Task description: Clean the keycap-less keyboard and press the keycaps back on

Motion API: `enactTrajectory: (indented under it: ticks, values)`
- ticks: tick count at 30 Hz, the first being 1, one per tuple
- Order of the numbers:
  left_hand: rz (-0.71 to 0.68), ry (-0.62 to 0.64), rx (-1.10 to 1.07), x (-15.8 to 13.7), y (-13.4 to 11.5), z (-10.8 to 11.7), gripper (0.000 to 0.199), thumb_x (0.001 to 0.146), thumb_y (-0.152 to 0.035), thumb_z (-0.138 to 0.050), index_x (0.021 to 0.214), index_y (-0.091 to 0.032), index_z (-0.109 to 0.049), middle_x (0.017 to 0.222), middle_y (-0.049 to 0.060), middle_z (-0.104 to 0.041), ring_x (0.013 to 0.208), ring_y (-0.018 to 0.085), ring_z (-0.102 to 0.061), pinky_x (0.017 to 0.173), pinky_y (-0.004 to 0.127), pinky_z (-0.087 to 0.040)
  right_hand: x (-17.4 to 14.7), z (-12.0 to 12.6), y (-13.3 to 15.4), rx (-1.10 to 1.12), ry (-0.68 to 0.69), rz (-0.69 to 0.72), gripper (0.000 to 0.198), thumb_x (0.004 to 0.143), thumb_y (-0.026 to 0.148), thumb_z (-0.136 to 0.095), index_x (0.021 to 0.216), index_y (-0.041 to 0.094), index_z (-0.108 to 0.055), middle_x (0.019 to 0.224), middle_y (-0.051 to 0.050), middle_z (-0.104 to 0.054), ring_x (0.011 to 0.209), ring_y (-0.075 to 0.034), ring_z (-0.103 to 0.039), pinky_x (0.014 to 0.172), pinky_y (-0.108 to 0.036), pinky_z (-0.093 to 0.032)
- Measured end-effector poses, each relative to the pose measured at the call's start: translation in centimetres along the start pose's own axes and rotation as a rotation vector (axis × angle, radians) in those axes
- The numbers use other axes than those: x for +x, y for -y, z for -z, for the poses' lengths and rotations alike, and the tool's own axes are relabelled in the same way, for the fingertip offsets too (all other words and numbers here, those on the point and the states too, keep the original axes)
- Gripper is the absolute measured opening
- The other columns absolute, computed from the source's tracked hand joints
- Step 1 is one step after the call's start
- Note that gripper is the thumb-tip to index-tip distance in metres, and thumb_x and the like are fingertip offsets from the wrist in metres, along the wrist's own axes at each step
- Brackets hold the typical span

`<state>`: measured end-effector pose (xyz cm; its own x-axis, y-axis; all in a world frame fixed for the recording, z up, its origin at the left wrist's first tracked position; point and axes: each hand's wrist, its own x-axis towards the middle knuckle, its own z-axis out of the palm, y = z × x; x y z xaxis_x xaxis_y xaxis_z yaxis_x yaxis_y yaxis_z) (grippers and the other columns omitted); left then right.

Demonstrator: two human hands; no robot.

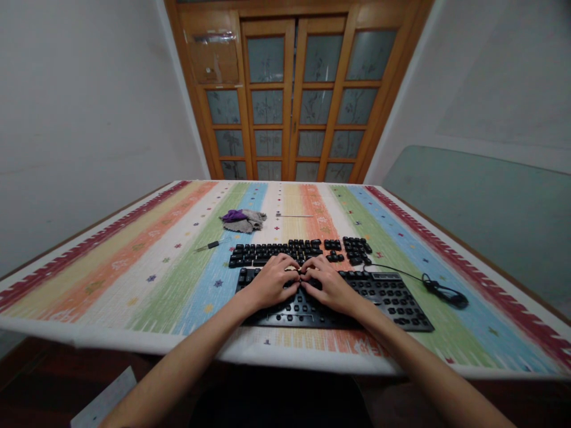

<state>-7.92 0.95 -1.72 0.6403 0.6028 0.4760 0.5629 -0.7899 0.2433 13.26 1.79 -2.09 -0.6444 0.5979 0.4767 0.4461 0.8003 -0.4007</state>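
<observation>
A black keyboard (294, 315) lies near the table's front edge, with most of its key sockets bare and some keycaps in place at its upper left. Over its middle, my left hand (277, 280) has its thumb and fingers curled into a pinch. My right hand (325, 282) is bent the same way, its fingertips almost meeting the left ones. Whatever lies between the fingertips is too small and dark to make out. Just behind the keyboard, loose black keycaps (259, 252) are laid out in keyboard order, with a number block (355, 249) at the right.
A coiled black cable (446, 292) lies to the right. Behind on the left are a grey and purple cloth (244, 220) and a small black-handled tool (213, 244). A thin rod-like tool (294, 215) rests farther back on the striped tablecloth (169, 261).
</observation>
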Motion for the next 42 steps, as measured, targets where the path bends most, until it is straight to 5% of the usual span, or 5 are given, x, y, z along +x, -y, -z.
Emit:
enactTrajectory:
  ticks: [24,32,42]
  values:
    - [-0.065,0.026,0.141,-0.2,-0.3,0.0,0.014,0.093,-0.026,-0.060,0.095,-0.020,-0.072,0.109,0.009,-0.065,0.114,0.027,-0.052,0.098,0.043,-0.044,0.7,0.9,0.8,-0.151,0.076,0.114,0.016,0.086,0.015,-0.061,0.085,0.021,-0.076,0.099,-0.010,-0.063,0.097,-0.027,-0.052,0.086,-0.047,-0.049]
    - [0.003,-0.054,0.068,-1.2,-0.2,0.9,0.014,0.095,-0.027,-0.057,0.094,-0.019,-0.069,0.105,0.007,-0.068,0.108,0.024,-0.056,0.095,0.041,-0.044,5.5,1.2,-3.6,-0.095,-0.019,-0.050,0.016,0.087,0.013,-0.062,0.080,0.020,-0.075,0.093,-0.006,-0.067,0.095,-0.022,-0.059,0.091,-0.039,-0.045]
    - [0.028,-0.003,0.073,-1.5,0.0,0.7,0.012,0.094,-0.024,-0.058,0.095,-0.017,-0.067,0.103,0.006,-0.068,0.097,0.021,-0.060,0.090,0.038,-0.042,10.4,-1.5,-7.6,-0.344,0.082,-0.227,0.021,0.092,0.021,-0.060,0.087,0.014,-0.079,0.096,-0.014,-0.069,0.098,-0.027,-0.057,0.091,-0.038,-0.042]
